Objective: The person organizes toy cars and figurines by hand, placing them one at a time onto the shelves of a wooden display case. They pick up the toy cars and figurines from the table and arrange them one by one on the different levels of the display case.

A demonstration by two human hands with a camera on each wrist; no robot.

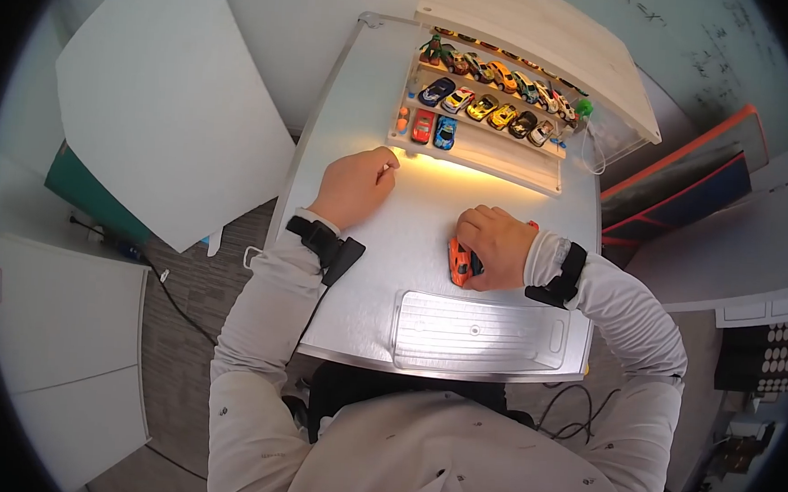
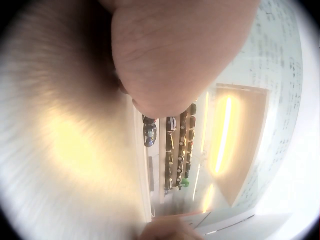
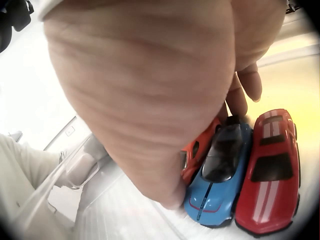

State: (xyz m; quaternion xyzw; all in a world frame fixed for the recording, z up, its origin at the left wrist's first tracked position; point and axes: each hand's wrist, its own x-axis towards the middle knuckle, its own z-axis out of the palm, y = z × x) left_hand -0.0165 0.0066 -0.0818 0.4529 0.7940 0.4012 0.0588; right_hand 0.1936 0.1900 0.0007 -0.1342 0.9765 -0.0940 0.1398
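My right hand (image 1: 495, 243) reaches over a group of toy cars on the table. Its fingers lie at the far end of an orange toy car (image 1: 459, 263), with the thumb at the near end. In the right wrist view, a blue toy car (image 3: 217, 175) stands beside the orange one, partly under the hand. Beyond the blue car sits a red toy car (image 3: 267, 175) with pale stripes; the palm hides much of the orange car. My left hand (image 1: 357, 188) rests on the table by the shelf's front left corner, fingers loosely curled, holding nothing visible.
A lit wooden display shelf (image 1: 507, 167) stands at the back, with several toy cars in rows. Its bottom row holds a red car (image 1: 422, 127) and a blue car (image 1: 445, 133). A clear plastic tray (image 1: 474, 332) lies near the front edge of the metal table (image 1: 354, 307).
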